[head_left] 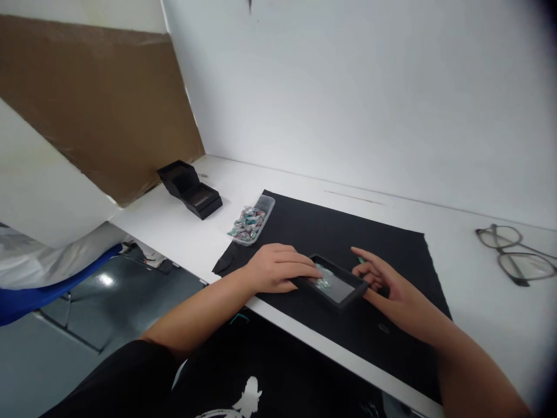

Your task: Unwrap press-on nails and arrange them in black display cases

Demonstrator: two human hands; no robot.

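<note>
We have the black tray [361,288] lengthwise between left grip [276,268], closure unclear over a packet [325,280], and right grip [389,285], holding a green item [361,259].

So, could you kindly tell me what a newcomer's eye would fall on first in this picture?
Probably the shallow black box on the black mat, with the left hand at its left end and the right hand by its right end. Next might come the clear plastic tub of small wrapped pieces at the mat's left edge, then the glasses at far right.
</note>
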